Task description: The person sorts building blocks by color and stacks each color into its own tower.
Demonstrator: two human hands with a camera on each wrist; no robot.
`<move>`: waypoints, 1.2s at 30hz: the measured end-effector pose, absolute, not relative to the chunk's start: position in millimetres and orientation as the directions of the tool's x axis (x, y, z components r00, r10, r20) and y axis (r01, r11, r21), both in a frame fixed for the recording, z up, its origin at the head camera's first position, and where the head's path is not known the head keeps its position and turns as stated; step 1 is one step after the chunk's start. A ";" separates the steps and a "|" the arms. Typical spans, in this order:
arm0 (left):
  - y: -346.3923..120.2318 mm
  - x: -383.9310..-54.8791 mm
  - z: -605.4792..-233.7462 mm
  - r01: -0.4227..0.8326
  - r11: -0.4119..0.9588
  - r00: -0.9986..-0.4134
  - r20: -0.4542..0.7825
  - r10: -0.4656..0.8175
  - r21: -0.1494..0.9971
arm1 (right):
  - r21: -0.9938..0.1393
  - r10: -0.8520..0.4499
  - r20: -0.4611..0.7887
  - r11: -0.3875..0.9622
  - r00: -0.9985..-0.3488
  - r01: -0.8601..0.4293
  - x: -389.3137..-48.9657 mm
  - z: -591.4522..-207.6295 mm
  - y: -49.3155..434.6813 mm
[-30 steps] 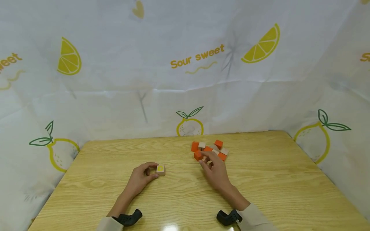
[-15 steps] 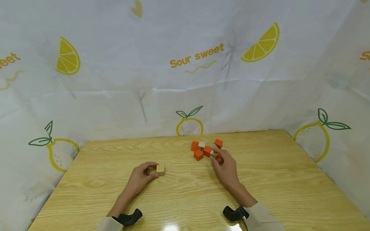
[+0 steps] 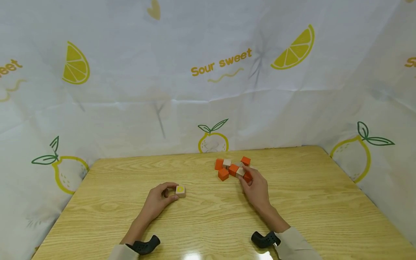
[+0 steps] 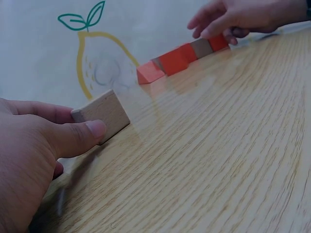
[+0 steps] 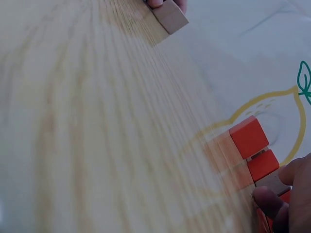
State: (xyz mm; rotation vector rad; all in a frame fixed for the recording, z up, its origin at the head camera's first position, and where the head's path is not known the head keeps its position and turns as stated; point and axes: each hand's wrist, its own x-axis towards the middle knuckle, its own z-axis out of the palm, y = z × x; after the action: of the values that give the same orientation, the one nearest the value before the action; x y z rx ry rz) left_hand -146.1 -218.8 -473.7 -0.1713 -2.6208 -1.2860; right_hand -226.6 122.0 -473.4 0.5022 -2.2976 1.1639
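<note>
In the head view my left hand (image 3: 157,200) pinches a wooden block (image 3: 180,191) with a yellow mark on its top, at the table's left middle. The left wrist view has the thumb across a plain side of this block (image 4: 109,116), which stands close over the tabletop. Farther back and right, my right hand (image 3: 256,189) reaches into a cluster of orange and bare-wood blocks. Its thumb and index finger pinch a bare-wood block (image 3: 240,172) between orange ones. An orange block (image 3: 248,176) is partly hidden under this hand.
Left of the right hand are orange blocks, one nearer (image 3: 223,174) and one behind (image 3: 219,164), beside a bare-wood block (image 3: 226,164). Another orange block (image 3: 245,161) sits at the back. A lemon-print cloth (image 3: 162,119) hangs behind the wood-grain table (image 3: 201,224).
My right hand has moved right, from the nearer-left orange block to the bare-wood block. One orange block in the middle of the cluster has shifted slightly. The left hand and its block stay put.
</note>
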 end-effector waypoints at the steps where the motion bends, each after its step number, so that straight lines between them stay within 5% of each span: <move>1: -218.7 -146.1 -473.6 0.198 0.611 -0.970 0.243 0.009 0.766 | -0.638 -0.098 0.583 0.560 -0.807 -0.529 -226.8 -473.6 122.3; 18: -218.9 -146.0 -474.2 0.192 0.600 -0.972 0.236 0.005 0.776 | -0.654 -0.175 0.550 0.517 -0.816 -0.552 -228.3 -475.5 127.1; 36: -218.7 -145.3 -473.5 0.197 0.607 -0.971 0.238 0.013 0.770 | -0.567 -0.349 0.635 0.395 -0.689 -0.723 -231.7 -481.0 127.9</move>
State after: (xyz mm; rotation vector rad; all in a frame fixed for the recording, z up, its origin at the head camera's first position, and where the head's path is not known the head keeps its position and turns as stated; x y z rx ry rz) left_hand -145.3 -218.7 -473.5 -0.1741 -2.6247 -1.2958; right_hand -231.7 127.9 -481.0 0.9213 -2.2423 1.2178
